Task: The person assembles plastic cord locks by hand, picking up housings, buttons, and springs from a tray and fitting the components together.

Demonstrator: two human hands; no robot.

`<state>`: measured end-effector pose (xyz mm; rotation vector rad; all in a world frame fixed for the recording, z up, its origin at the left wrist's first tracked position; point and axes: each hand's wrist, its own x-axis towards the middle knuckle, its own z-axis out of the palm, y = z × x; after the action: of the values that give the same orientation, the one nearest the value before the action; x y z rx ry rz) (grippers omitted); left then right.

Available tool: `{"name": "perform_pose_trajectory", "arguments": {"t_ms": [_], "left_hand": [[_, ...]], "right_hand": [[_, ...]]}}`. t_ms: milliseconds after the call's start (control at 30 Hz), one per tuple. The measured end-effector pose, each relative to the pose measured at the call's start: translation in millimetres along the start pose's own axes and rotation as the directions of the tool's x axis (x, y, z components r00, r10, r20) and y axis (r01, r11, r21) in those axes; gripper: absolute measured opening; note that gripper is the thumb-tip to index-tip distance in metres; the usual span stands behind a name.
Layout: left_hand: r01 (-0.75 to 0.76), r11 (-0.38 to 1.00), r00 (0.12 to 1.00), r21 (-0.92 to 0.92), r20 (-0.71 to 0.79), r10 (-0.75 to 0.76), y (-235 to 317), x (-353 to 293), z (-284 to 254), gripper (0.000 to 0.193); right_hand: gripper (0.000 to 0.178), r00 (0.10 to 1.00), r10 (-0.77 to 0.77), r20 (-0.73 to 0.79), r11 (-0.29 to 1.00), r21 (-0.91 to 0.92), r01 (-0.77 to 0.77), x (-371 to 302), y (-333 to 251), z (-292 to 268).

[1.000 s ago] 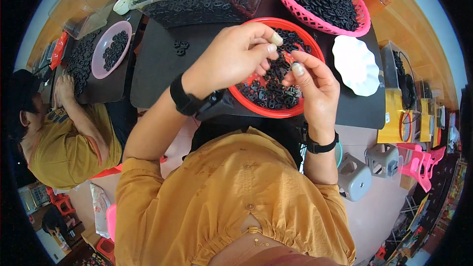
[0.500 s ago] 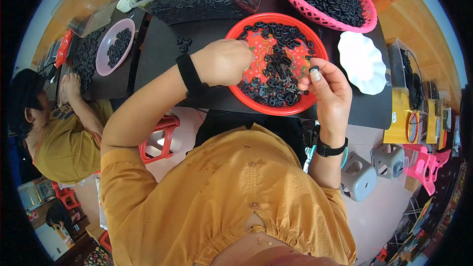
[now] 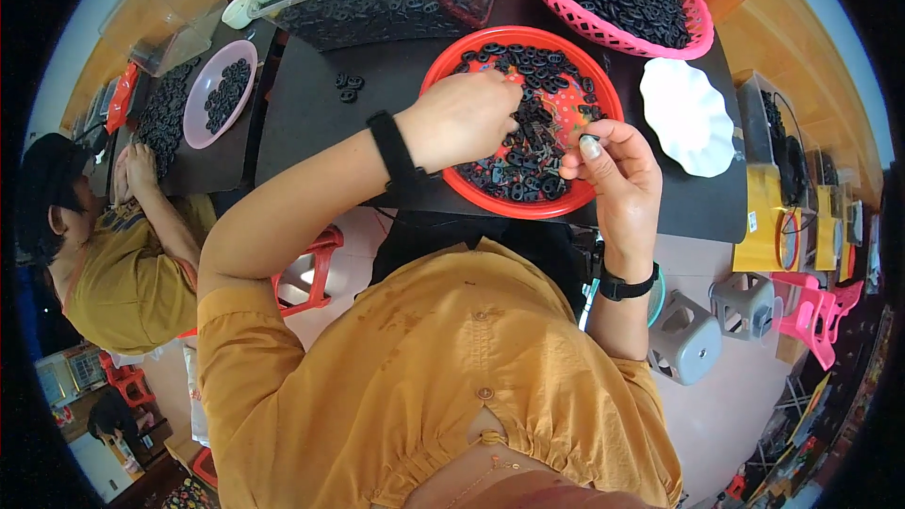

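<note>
A round red tray [image 3: 524,209] with a patterned bottom holds many small black oval pieces with holes [image 3: 542,57]. Thin metal-looking bits lie among the dark pieces at its middle. Over the tray's left part, my left hand [image 3: 462,118] is closed, its curled fingers reaching the pile; what they hold, if anything, is hidden. At the tray's right rim, my right hand [image 3: 622,165] pinches a small black piece [image 3: 588,139] between thumb and fingers. The thumb covers most of that piece. Both my wrists wear black bands.
Behind the tray stand a clear bin [image 3: 396,9] and a pink basket [image 3: 693,38], both full of black pieces. A white scalloped plate [image 3: 686,118] lies at right. Several loose pieces [image 3: 349,85] rest at left. A co-worker [image 3: 123,254] sits further left by a pale bowl [image 3: 194,118].
My left hand has moved right, from the tray's left side toward the pile in its middle. The right hand stays nearly in place with its pinched piece.
</note>
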<state>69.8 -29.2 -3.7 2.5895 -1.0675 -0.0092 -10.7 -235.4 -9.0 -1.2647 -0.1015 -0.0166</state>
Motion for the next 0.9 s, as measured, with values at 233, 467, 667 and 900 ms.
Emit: {"name": "perform_pose_trajectory", "arguments": {"t_ms": [233, 467, 667, 900], "left_hand": [[-0.015, 1.0, 0.992, -0.01, 0.124, 0.016, 1.7, 15.9, 12.6, 0.02], [0.097, 0.909, 0.995, -0.405, 0.032, -0.092, 8.5, 3.8, 2.5, 0.013], [0.222, -0.171, 0.956, -0.96, 0.249, -0.156, 24.9, -13.0, -0.2, 0.018], [0.067, -0.08, 0.957, -0.995, 0.086, -0.277, 40.9, -30.5, 9.6, 0.024]], "right_hand": [[0.012, 1.0, 0.004, -0.006, 1.0, -0.012, -0.004, -3.0, 1.9, -1.4], [0.013, 1.0, 0.027, -0.01, 0.999, 0.024, -0.027, -3.2, 8.0, -2.8], [0.014, 0.997, -0.033, 0.073, 0.965, 0.264, 0.013, 1.4, 17.3, 14.8], [0.015, 0.993, -0.098, 0.067, 0.926, 0.371, 0.067, 8.2, 26.2, 25.5]]}}
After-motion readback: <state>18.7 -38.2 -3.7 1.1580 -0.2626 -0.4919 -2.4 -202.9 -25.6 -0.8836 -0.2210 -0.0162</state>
